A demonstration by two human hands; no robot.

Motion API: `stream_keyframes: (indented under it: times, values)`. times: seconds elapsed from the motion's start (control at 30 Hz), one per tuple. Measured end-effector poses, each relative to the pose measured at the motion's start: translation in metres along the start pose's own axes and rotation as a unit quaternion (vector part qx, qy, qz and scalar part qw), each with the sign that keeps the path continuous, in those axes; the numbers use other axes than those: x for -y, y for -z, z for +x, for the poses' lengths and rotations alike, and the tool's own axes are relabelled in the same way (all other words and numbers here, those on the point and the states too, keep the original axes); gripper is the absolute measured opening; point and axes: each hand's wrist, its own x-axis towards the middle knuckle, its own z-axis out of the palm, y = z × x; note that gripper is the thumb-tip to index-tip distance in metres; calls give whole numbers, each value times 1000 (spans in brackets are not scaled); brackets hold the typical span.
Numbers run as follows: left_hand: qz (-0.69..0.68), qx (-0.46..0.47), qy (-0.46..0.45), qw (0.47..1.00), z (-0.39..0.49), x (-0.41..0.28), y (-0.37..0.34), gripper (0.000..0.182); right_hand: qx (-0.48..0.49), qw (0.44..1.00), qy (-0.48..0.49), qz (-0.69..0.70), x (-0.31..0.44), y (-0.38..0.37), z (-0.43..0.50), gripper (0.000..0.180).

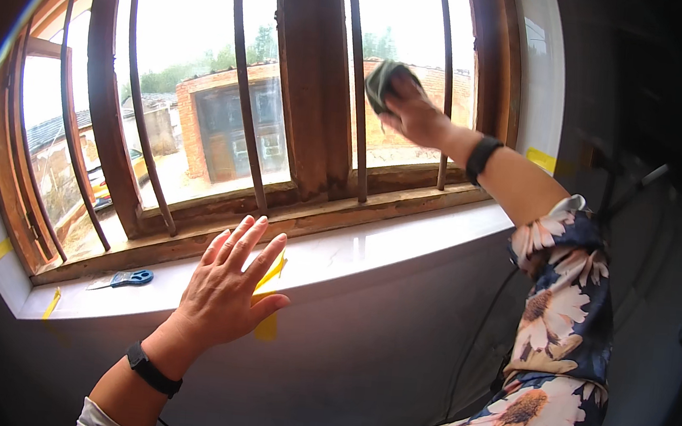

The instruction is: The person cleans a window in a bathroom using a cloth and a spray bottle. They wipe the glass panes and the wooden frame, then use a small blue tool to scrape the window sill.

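My right hand (417, 117) grips a dark, bunched-up cloth (384, 84) up at the right window pane (416, 13), between two vertical bars. Motion blurs both the hand and the cloth; whether the cloth touches the glass I cannot tell. My left hand (231, 285) is held out with its fingers apart over the front edge of the white windowsill (368, 246). It holds nothing. Yellow tape (274, 271) sticks to the sill edge just behind its thumb and index finger. A scraper with a blue handle (133, 277) lies on the sill to the left.
Vertical metal bars (353, 86) stand in front of the wooden window frame (313, 83). More yellow tape (52, 303) marks the sill's left end, and another piece (540, 159) is on the right reveal. A dark cable (476, 340) hangs below the sill. Outside stands a brick building (197, 115).
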Motion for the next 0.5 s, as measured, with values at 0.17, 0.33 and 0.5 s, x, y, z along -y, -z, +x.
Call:
stream_keyframes:
  times: [0.17, 0.33, 0.5]
  values:
    - [-8, 5, 5, 1000, -3, 2, -6, 70, 7, 999, 38, -9, 37, 5, -56, 46]
    - [-23, -13, -10, 1000, -7, 1, -2, 72, -151, 988, -4, -31, 9, 31, 29, 33]
    - [-33, -6, 0, 999, -8, 3, -2, 72, -279, 945, -168, -30, -48, 48, 140, 41]
